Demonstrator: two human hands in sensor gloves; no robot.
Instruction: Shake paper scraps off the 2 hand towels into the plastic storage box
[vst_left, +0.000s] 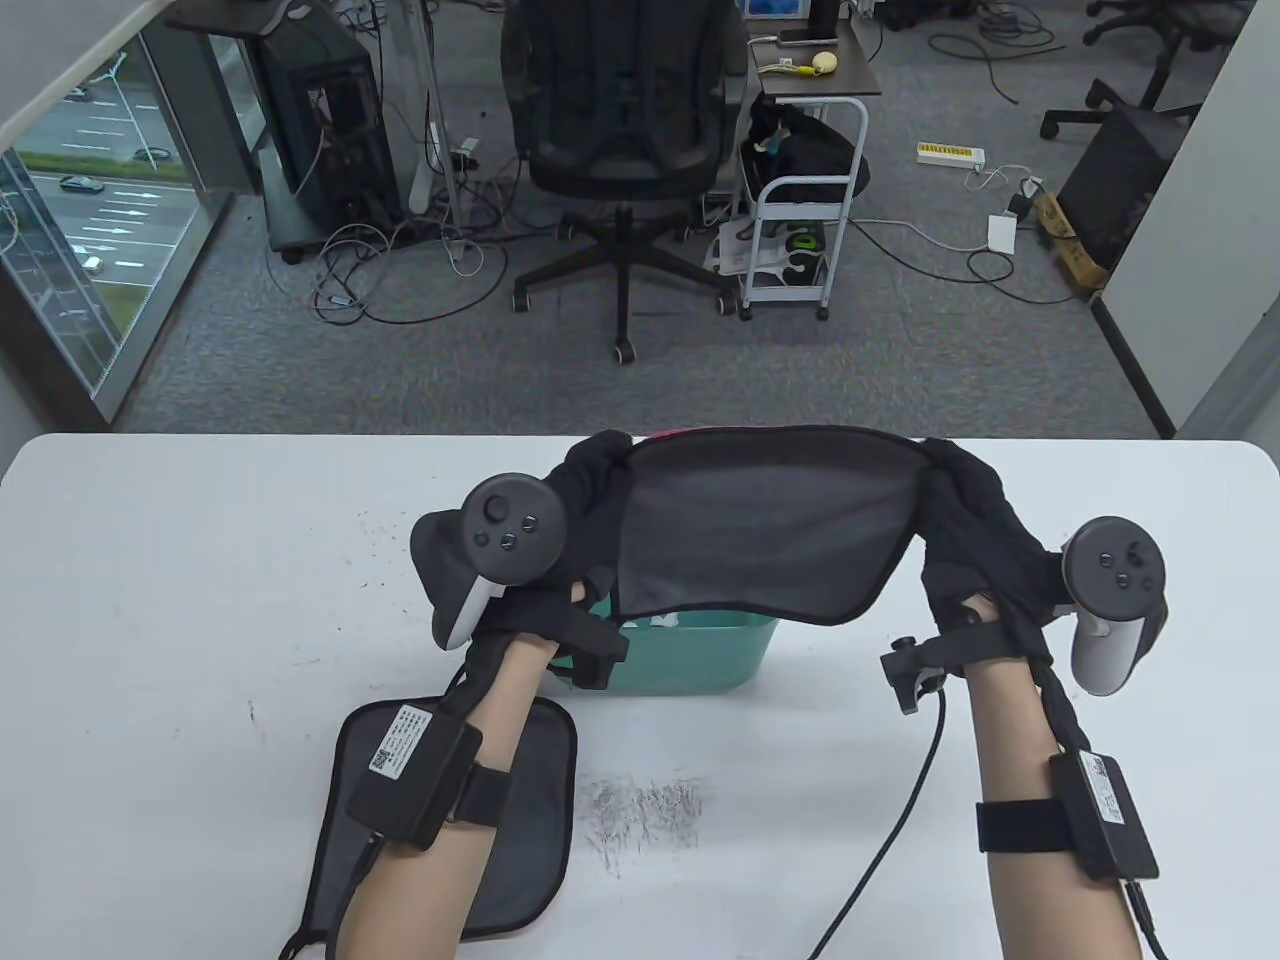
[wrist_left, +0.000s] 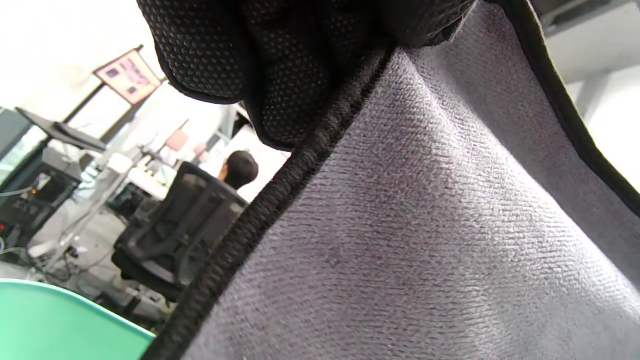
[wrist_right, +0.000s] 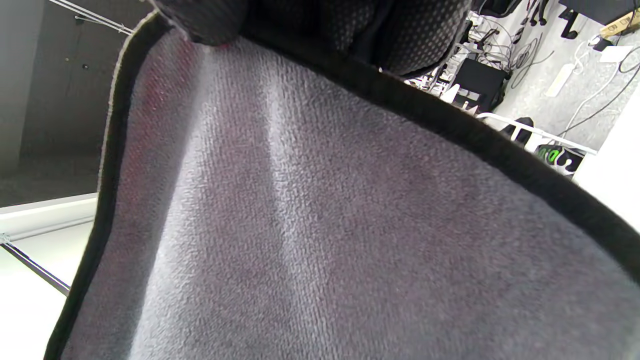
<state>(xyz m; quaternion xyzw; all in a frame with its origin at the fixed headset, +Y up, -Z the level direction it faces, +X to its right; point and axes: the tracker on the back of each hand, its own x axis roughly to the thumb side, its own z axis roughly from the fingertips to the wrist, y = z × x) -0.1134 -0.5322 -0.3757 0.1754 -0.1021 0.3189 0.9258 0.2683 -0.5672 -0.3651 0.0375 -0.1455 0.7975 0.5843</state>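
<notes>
A grey hand towel (vst_left: 765, 530) with a black hem hangs stretched in the air over the green plastic storage box (vst_left: 690, 655). My left hand (vst_left: 590, 475) pinches its upper left corner and my right hand (vst_left: 965, 490) pinches its upper right corner. The towel fills both wrist views (wrist_left: 425, 225) (wrist_right: 310, 235), with gloved fingers (wrist_left: 280, 65) curled on its hem. The box rim (wrist_left: 60, 320) shows at the bottom left of the left wrist view. A second grey towel (vst_left: 520, 800) lies flat on the table under my left forearm. White scraps lie inside the box.
Grey scuff marks (vst_left: 645, 805) dot the white table (vst_left: 200, 600) in front of the box. Beyond the far table edge stand an office chair (vst_left: 625, 120) and a white cart (vst_left: 800, 230) on the carpet.
</notes>
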